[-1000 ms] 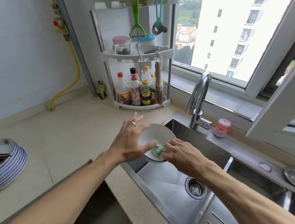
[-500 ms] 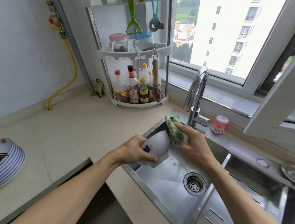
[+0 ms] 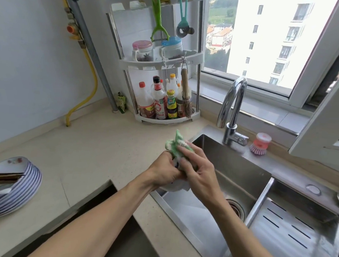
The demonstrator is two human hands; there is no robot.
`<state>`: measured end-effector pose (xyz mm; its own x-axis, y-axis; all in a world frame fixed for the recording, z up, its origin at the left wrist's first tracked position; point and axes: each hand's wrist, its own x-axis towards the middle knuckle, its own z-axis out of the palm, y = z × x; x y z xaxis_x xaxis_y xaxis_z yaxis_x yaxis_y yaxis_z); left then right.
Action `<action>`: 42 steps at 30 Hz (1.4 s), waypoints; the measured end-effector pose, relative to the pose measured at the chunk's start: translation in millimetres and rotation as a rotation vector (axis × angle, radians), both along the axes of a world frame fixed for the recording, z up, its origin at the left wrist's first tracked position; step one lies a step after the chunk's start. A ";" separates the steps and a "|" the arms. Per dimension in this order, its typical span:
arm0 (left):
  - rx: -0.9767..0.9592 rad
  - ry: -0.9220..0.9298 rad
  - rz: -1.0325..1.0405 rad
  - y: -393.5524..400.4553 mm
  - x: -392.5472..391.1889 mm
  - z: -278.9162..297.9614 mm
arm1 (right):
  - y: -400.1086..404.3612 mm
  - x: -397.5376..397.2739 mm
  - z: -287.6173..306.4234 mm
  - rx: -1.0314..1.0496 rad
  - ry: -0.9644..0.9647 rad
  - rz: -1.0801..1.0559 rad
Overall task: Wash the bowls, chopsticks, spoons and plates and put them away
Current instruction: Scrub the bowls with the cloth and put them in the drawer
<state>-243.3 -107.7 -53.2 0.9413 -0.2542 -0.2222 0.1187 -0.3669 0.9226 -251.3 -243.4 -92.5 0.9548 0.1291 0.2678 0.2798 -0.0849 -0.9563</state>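
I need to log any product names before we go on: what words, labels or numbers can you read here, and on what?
No text here can be read for certain.
Bottles on the rack's bottom shelf: red, white and yellow labels with print, too small and blurred to read.
Green packet by the pipe: print blurred, unreadable.
Jars on the upper shelf, bowl, cloth, stacked plates: no text visible.

Green-white cloth [image 3: 177, 147], blue-striped plates [image 3: 24, 188]

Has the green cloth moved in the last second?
Yes. The green cloth has come up out of the bowl and now lies over its back, nearer the tap.
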 end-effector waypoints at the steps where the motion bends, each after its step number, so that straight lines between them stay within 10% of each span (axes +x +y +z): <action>1: -0.006 -0.001 -0.010 0.4 -2.2 -1.3 | -1.9 4.9 -1.0 -0.007 0.027 -0.024; 5: 0.036 0.000 -0.035 -2.8 -6.6 -0.6 | -19.3 36.5 0.1 0.020 0.294 -0.154; 9: 0.075 -0.029 0.011 -4.6 2.3 -1.9 | 2.3 10.4 -1.6 -0.172 0.069 -0.173; 15: 0.162 -0.051 -0.229 -6.7 -0.8 14.4 | -30.7 32.6 -11.5 0.508 0.778 -0.007; 20: 0.230 -0.038 -0.310 -16.3 12.0 40.8 | -40.5 34.2 -14.9 0.839 0.792 0.048; 25: 0.235 -0.040 -0.126 -24.5 22.1 29.6 | -39.2 49.5 -4.5 0.568 0.683 -0.209; 31: 0.162 -0.038 -0.037 -25.8 18.6 7.0 | -22.0 15.8 2.5 -0.263 0.054 -0.247; 42: 0.190 -0.071 -0.103 -15.5 14.0 17.8 | -23.0 25.0 1.3 -0.050 0.108 -0.142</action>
